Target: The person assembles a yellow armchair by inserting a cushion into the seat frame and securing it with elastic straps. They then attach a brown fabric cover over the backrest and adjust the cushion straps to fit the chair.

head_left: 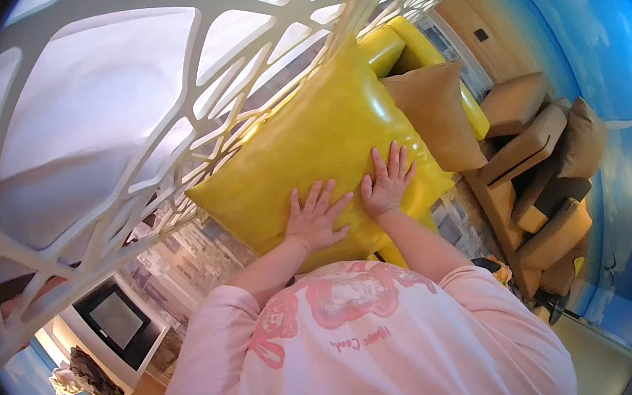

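A large shiny yellow cushion point(309, 143) fills the middle of the view, one corner pointing to the far side and another to the left. My left hand point(317, 217) lies flat on its near part, fingers spread. Just to the right, my right hand point(388, 181) rests on the same cushion with its fingers apart and pointing away from me. Neither hand grips anything. Beyond the cushion's right edge sits a tan cushion point(436, 112), partly covered by the yellow one. Behind them shows part of a yellow seat point(412, 47).
A white lattice partition point(195, 78) runs along the left and far side, close to the yellow cushion. Brown sofa pieces point(526, 144) and another brown cushion point(583, 137) stand at the right. A white cabinet point(109, 341) with a dark panel is at the lower left.
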